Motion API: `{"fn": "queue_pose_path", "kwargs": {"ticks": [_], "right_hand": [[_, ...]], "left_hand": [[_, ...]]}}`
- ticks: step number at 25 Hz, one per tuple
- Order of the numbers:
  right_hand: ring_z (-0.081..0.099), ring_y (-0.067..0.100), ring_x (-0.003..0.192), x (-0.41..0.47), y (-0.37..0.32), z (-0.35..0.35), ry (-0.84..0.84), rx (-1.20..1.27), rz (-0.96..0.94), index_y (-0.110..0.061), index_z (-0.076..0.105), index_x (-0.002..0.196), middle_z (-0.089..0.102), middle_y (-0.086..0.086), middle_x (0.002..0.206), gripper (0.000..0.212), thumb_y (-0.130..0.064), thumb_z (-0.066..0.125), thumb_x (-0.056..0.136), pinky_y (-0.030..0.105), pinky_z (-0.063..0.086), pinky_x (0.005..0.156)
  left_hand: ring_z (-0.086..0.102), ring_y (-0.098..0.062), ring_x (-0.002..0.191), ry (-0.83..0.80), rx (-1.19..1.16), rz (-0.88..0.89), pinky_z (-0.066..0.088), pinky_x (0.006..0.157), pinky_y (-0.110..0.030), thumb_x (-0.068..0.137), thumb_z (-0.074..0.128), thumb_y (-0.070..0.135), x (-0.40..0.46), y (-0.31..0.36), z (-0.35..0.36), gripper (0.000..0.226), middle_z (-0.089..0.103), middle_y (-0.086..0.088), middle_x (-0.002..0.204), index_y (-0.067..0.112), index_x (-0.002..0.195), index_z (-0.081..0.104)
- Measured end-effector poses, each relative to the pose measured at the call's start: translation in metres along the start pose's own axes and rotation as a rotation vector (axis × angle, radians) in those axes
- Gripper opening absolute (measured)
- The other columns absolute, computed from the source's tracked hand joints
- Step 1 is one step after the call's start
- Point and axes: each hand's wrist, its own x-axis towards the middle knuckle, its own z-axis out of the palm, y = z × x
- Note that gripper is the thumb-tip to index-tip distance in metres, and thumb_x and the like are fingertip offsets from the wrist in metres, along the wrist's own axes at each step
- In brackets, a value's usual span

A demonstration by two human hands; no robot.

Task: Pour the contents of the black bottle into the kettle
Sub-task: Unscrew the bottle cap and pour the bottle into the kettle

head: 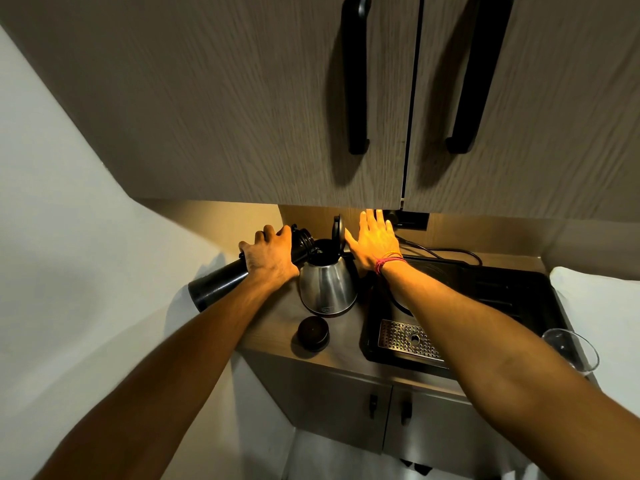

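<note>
Nearest, black cap (313,333) lies loose on tabletop (346,355), just before steel kettle (327,284); kettle's small front logo unreadable. Left hand (270,259) fingers wrapped round black bottle (221,280), tilted, mouth over the kettle's opening. Right hand (375,240) fingers spread flat behind raised lid (337,229).

A single head-worn wide-angle camera looks forward and steeply down from close beneath the wall cupboards (242,98), over both outstretched forearms to the worktop (343,348) below.
</note>
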Motion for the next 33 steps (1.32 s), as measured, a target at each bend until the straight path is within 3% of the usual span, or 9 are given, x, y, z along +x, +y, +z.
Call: {"fn": "queue_pose_path", "kwargs": {"ticks": [5,11,16,19,25,29,31,33], "right_hand": [[0.005,0.031,0.153,0.0,0.0,0.0,0.0,0.0,0.002,-0.005,0.015,0.155,0.01,0.014,0.164,0.087,-0.066,0.015,0.093,0.048,0.01,0.124],[0.005,0.031,0.153,-0.002,-0.002,-0.002,-0.004,-0.016,0.002,-0.005,0.015,0.155,0.01,0.015,0.164,0.083,-0.062,0.017,0.095,0.048,0.01,0.124],[0.004,0.03,0.153,-0.003,-0.003,-0.004,-0.005,-0.027,-0.004,-0.005,0.015,0.155,0.01,0.014,0.164,0.081,-0.06,0.019,0.096,0.048,0.01,0.124],[0.004,0.03,0.153,-0.003,-0.003,-0.005,-0.006,-0.032,-0.003,-0.004,0.015,0.155,0.01,0.014,0.164,0.081,-0.06,0.019,0.096,0.048,0.01,0.124],[0.002,0.03,0.153,-0.004,-0.007,-0.003,-0.024,-0.05,-0.005,-0.005,0.014,0.155,0.007,0.013,0.165,0.077,-0.056,0.018,0.097,0.048,0.01,0.124],[0.003,0.031,0.153,-0.007,-0.008,-0.004,-0.026,-0.051,-0.008,-0.004,0.015,0.155,0.007,0.014,0.165,0.075,-0.052,0.019,0.099,0.049,0.011,0.124],[0.004,0.031,0.153,-0.008,-0.011,-0.006,-0.021,-0.049,-0.007,-0.004,0.016,0.155,0.009,0.014,0.165,0.074,-0.052,0.019,0.099,0.049,0.011,0.124],[0.004,0.031,0.153,-0.009,-0.013,-0.007,-0.024,-0.049,-0.004,-0.003,0.017,0.154,0.009,0.014,0.165,0.074,-0.052,0.02,0.099,0.049,0.011,0.124]], "left_hand": [[0.054,-0.034,0.116,0.016,-0.125,-0.009,0.046,0.089,-0.053,0.066,0.076,0.058,0.004,-0.001,0.008,0.088,0.048,-0.015,0.13,0.023,0.135,0.035],[0.058,-0.033,0.114,0.065,-0.518,-0.025,0.053,0.082,-0.046,0.062,0.078,0.062,0.007,0.002,0.017,0.103,0.055,-0.012,0.13,0.019,0.143,0.031],[0.062,-0.031,0.107,0.111,-0.881,-0.185,0.055,0.085,-0.043,0.059,0.083,0.052,-0.004,-0.005,0.04,0.087,0.064,-0.009,0.119,0.019,0.132,0.047],[0.065,-0.029,0.106,0.121,-1.086,-0.319,0.053,0.085,-0.034,0.06,0.09,0.043,-0.014,-0.014,0.059,0.082,0.068,-0.008,0.117,0.017,0.129,0.053],[0.063,-0.027,0.112,0.123,-1.265,-0.327,0.05,0.089,-0.03,0.059,0.094,0.035,-0.025,-0.032,0.075,0.088,0.067,-0.007,0.121,0.017,0.132,0.049],[0.059,-0.031,0.118,0.021,-1.208,-0.283,0.05,0.094,-0.038,0.055,0.095,0.044,-0.032,-0.039,0.074,0.101,0.061,-0.01,0.127,0.012,0.134,0.04],[0.057,-0.033,0.117,-0.159,-0.949,-0.286,0.05,0.093,-0.044,0.055,0.09,0.058,-0.043,-0.048,0.081,0.103,0.058,-0.013,0.129,0.011,0.133,0.04],[0.059,-0.032,0.115,-0.414,-0.532,-0.176,0.05,0.09,-0.043,0.063,0.081,0.066,-0.057,-0.051,0.092,0.092,0.059,-0.012,0.125,0.011,0.13,0.048]]}}
